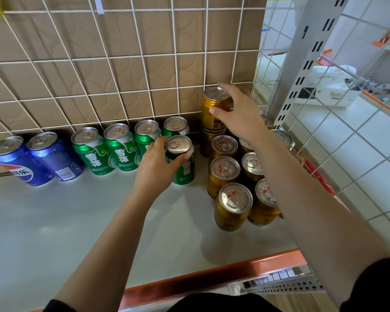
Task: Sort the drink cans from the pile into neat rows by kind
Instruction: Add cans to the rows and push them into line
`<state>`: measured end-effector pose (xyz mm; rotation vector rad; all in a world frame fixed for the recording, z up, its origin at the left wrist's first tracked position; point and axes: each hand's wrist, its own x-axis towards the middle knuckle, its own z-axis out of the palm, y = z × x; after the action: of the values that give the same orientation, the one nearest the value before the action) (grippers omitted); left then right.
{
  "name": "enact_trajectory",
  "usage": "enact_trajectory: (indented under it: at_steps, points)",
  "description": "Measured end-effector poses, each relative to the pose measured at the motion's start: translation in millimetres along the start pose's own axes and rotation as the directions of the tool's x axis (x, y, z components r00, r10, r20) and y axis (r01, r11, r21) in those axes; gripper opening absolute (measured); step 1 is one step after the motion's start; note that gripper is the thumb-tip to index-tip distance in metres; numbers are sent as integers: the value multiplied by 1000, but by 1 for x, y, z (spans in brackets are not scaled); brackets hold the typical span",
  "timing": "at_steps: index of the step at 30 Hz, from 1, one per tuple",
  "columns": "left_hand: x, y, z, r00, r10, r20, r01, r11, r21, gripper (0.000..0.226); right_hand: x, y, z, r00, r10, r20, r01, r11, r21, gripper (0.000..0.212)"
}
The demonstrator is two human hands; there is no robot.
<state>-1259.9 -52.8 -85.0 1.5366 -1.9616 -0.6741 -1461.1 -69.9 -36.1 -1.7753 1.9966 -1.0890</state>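
Holding a green can (184, 170) just in front of the wire grid (144, 56), the left hand (155, 165) wraps around it. The right hand (236, 113) grips the top of a gold can (212, 102), which seems stacked on another, right against the grid.

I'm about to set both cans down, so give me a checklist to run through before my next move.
1. Left hand grips the green aluminium can round its side: ok.
2. Right hand holds the tall gold metal can near its top: ok.
3. Back row of four green cans stands upright: ok.
4. Grey shelf bare in front of that row: ok.
5. Held gold can resting on gold can beneath: cannot tell.
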Motion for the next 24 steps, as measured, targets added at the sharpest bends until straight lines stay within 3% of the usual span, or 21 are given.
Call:
enact_trajectory:
  at_steps: [8,13,18,24]
  points:
    - [-8,-1,-6,998,48,36,-48,999,13,71,-52,-10,0,998,68,14,-65,990,-123,62]
    - [-31,-18,-6,997,71,-16,-68,990,127,75,-96,-15,7,981,136,136,-92,954,-285,60]
    - [-75,-32,-18,999,0,-37,9,972,236,76,-144,-23,8,987,115,111,-56,899,-434,57]
    - [-147,-53,-38,966,-162,-199,203,958,205,67,-200,-36,9,997,-34,69,57,932,-359,54]
